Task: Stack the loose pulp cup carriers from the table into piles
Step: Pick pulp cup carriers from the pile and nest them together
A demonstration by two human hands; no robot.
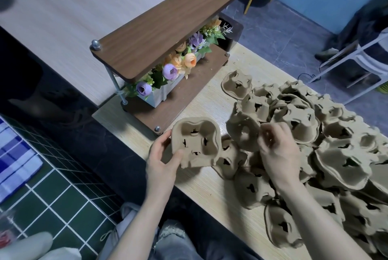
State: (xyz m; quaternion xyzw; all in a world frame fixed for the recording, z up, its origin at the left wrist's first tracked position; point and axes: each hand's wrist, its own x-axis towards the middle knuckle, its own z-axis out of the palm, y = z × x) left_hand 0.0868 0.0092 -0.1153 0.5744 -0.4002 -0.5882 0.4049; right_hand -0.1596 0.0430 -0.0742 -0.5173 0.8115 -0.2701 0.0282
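Observation:
My left hand grips a brown pulp cup carrier by its left edge and holds it above the table's near corner, cups facing up. To its right, my right hand pinches a second carrier, tilted on edge over the heap. Several loose carriers lie jumbled across the right part of the light wooden table. One carrier lies apart at the heap's far side.
A two-tier wooden shelf stands at the table's far left and holds a white box of artificial flowers. A second table lies beyond it. My knees are below the table edge. White chair frames stand at the right.

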